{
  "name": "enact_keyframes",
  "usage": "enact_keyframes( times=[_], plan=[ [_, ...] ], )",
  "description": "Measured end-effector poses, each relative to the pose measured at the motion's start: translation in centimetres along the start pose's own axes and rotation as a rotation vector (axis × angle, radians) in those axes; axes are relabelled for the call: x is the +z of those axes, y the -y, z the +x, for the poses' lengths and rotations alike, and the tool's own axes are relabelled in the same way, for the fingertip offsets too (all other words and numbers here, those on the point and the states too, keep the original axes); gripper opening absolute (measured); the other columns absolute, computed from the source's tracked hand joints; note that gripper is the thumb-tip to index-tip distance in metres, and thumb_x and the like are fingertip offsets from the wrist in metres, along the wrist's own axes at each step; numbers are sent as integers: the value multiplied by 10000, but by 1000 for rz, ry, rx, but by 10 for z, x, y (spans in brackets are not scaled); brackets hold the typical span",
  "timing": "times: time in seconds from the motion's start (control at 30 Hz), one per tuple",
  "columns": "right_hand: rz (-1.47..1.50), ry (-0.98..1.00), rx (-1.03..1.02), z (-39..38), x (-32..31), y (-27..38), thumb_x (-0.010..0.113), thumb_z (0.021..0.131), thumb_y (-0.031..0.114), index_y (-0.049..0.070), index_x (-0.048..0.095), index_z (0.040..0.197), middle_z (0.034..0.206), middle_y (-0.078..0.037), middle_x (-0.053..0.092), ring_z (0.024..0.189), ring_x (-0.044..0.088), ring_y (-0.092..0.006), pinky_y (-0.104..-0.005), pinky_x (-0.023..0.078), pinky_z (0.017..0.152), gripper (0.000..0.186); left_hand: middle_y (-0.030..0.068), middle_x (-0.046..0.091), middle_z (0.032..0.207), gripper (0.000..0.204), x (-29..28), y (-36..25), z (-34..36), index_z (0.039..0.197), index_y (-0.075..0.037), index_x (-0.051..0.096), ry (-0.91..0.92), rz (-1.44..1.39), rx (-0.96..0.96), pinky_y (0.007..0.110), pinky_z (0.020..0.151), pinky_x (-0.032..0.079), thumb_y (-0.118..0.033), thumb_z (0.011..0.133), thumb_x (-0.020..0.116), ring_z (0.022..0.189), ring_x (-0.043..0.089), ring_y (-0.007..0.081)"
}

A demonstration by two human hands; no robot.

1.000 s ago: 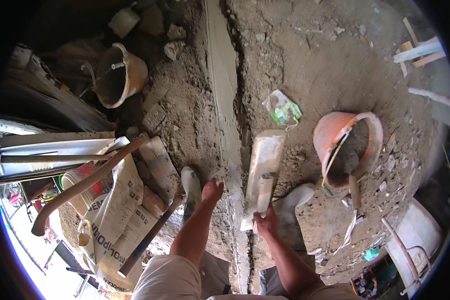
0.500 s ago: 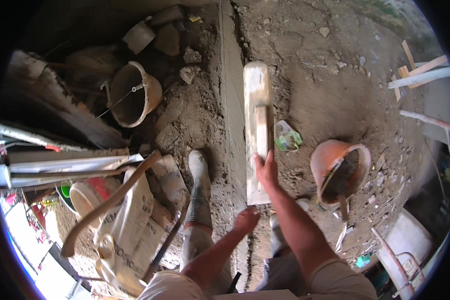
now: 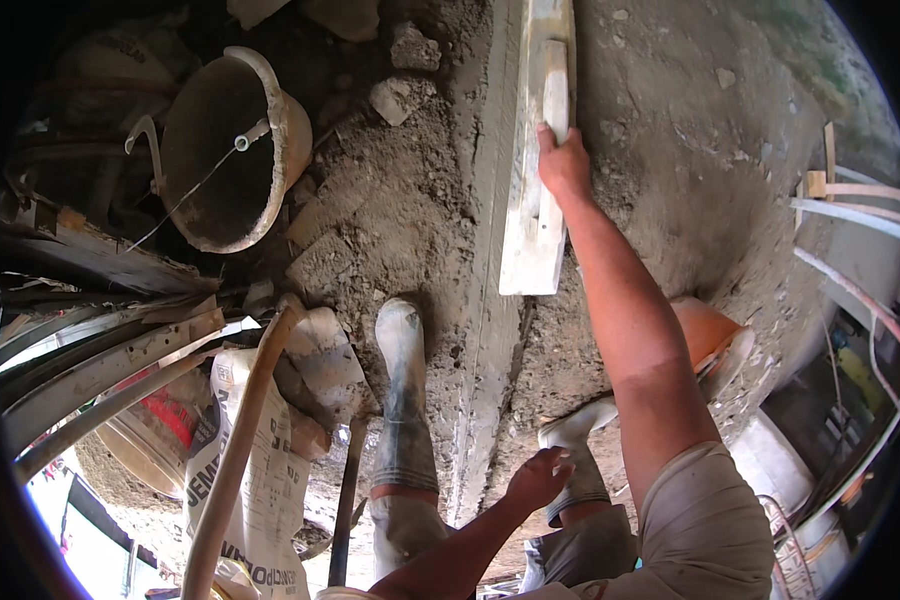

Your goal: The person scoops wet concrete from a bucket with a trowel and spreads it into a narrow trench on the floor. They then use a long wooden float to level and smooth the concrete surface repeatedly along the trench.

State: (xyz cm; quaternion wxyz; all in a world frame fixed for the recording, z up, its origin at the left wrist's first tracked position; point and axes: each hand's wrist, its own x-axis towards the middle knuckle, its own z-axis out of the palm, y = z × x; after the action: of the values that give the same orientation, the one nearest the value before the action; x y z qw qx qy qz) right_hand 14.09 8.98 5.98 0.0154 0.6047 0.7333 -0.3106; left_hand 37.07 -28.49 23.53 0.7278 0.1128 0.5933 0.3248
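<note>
My right hand (image 3: 564,160) grips the handle of a long, pale wooden float (image 3: 530,250), stretched forward over a narrow strip of grey wet mortar (image 3: 485,380) that runs away between my boots. The float's far end reaches the top edge of the picture. My left hand (image 3: 538,480) hangs lower, near my right leg, with fingers loosely bent and nothing visible in them. My left boot (image 3: 400,340) stands on the dirt left of the strip, and my right boot (image 3: 580,430) is to its right.
A grey bucket (image 3: 280,160) lies tipped at upper left among rubble. An orange bucket (image 3: 705,330) is partly behind my right arm. A wooden-handled tool (image 3: 240,450), cement sacks (image 3: 280,500) and stacked lengths (image 3: 110,370) crowd the left. Wood scraps (image 3: 850,205) lie at right.
My right hand has pushed the float forward, away from me along the strip. My left hand has moved from beside my left boot to the right, near my right leg.
</note>
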Motion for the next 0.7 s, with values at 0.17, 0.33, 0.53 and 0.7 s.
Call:
enact_keyframes(
  times=[0.17, 0.33, 0.53, 0.7],
  plan=[
    [-46, 15, 48, 19, 11, 19, 483, 966, 463, -63, 412, 1311, 1152, -345, 597, 1075, 601, -471, -482, 492, 929, 633, 187, 651, 1128, 409, -22, -27, 2, 1225, -62, 592, -7, -16, -67, 405, 837, 533, -328, 914, 617, 972, 672, 303],
    [-113, 53, 69, 9, 21, 2, 484, 966, 463, -36, 404, 1325, 1146, -330, 610, 1053, 613, -472, -484, 504, 917, 620, 172, 668, 1062, 385, -16, -25, 3, 1222, -78, 601, -22, -42, -17, 385, 773, 542, -316, 920, 620, 854, 684, 267],
    [-171, 156, 137, -63, 35, -43, 477, 982, 436, -39, 369, 1325, 1067, -318, 637, 993, 644, -470, -490, 527, 902, 595, 168, 662, 1061, 397, -17, -26, 3, 1226, -71, 596, -2, -59, -28, 389, 775, 540, -319, 917, 620, 846, 680, 266],
    [-122, 163, 169, -170, 44, -129, 531, 965, 426, -28, 441, 1230, 1017, -319, 640, 909, 655, -470, -493, 544, 778, 533, 201, 640, 1147, 424, -8, -22, 6, 1269, -77, 572, 97, 50, -43, 418, 888, 511, -322, 925, 600, 1026, 646, 324]
  ],
)
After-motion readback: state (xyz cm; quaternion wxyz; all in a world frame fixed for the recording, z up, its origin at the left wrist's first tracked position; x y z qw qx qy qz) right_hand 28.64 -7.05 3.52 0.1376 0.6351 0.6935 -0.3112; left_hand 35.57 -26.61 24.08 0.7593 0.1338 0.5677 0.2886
